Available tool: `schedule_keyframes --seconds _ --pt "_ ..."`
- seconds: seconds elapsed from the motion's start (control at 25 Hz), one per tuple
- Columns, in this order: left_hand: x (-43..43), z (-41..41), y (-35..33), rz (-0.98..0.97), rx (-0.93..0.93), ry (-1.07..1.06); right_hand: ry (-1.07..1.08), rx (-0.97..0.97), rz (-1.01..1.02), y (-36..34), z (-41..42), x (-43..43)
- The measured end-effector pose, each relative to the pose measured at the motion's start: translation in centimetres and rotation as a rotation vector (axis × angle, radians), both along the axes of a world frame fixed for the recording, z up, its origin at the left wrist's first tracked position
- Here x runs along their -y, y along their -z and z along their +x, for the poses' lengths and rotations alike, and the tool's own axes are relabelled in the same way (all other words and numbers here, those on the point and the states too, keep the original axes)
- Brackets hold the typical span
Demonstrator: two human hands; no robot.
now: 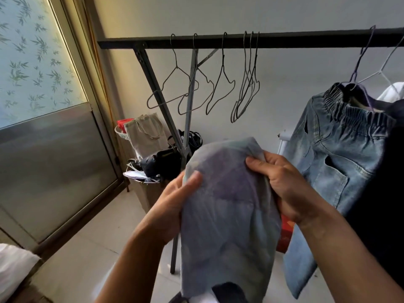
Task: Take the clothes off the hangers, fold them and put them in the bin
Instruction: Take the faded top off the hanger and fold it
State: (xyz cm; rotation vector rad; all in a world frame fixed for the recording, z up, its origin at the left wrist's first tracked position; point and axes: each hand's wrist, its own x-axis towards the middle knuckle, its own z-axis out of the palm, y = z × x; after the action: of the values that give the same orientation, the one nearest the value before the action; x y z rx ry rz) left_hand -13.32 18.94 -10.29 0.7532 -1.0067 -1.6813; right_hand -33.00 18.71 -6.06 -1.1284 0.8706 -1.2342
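Observation:
A pale blue-lilac garment (227, 206) hangs between both hands in front of me. My left hand (172, 206) grips its left edge, thumb on the front. My right hand (282, 180) pinches its upper right edge. Light blue jeans (336, 158) with an elastic waist hang on a wire hanger (360, 60) at the right of the black rail (218, 41). A dark garment (389, 171) and a white one (393, 90) hang beyond them. Several bare wire hangers (220, 84) dangle from the rail's left half. No bin is clearly in view.
The rack's grey legs (159, 99) slant down behind the garment. A stool with a black bag (161, 162), a beige tote (146, 134) and papers stands by the wall. A glass door (43, 106) fills the left. A red box (286, 232) sits on the tiled floor.

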Motion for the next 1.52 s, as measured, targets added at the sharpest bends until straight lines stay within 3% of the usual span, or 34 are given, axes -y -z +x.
schedule_keyframes --seconds 0.08,0.16,0.32,0.4,0.48,0.56,0.64,0.72,0.84,0.96,1.12,1.2,1.32,1.4,1.52 --pt "0.3 -0.3 -0.5 -0.157 0.079 -0.129 0.026 -0.027 -0.005 0.2 0.2 0.6" --pt "0.3 -0.9 -1.3 -0.254 0.127 -0.219 0.125 -0.18 -0.023 0.9 0.1 1.3" --pt "0.6 -1.2 -2.3 -0.279 0.233 -0.396 0.063 -0.331 -0.043 1.9 -0.4 0.9" --pt "0.7 -0.8 -2.0 -0.285 0.353 -0.378 0.058 -0.423 -0.103 2.2 -0.6 0.4" --pt "0.6 0.2 -1.8 -0.349 0.528 -0.244 0.112 -0.533 -0.155 2.3 -0.6 0.1" --pt "0.4 1.0 -2.0 -0.485 0.86 -0.158 0.146 -0.665 -0.203 2.5 -0.8 0.0" --pt "0.5 1.6 -2.3 -0.651 1.151 -0.191 0.16 -0.777 -0.25 2.6 -1.0 -0.1" --pt "0.6 2.2 -2.7 -0.72 1.233 -0.254 0.169 -0.773 -0.266 2.5 -1.5 0.1" --pt "0.9 2.8 -2.9 -0.599 1.105 -0.317 0.138 -0.558 -0.223 1.9 -2.1 0.0" --pt "0.7 2.1 -2.9 -0.34 0.598 -0.21 0.036 -0.229 -0.102 1.6 -2.3 0.2" --pt "0.9 0.5 -1.8 -0.096 0.246 -0.262 0.028 -0.165 -0.062 1.7 -1.5 1.0" --pt "0.5 0.5 -0.5 0.011 0.114 -0.163 0.049 -0.144 -0.048 1.6 -1.6 1.3" --pt "-0.7 1.0 1.9 -0.061 0.272 0.027 0.02 -0.108 0.0 1.4 -2.1 1.6" --pt "-0.7 0.9 2.5 -0.083 0.343 -0.023 0.027 -0.042 0.067 1.6 -2.5 1.6" --pt "-0.7 0.4 1.8 -0.128 0.281 -0.183 -0.184 0.387 0.195 3.0 -3.3 0.9"
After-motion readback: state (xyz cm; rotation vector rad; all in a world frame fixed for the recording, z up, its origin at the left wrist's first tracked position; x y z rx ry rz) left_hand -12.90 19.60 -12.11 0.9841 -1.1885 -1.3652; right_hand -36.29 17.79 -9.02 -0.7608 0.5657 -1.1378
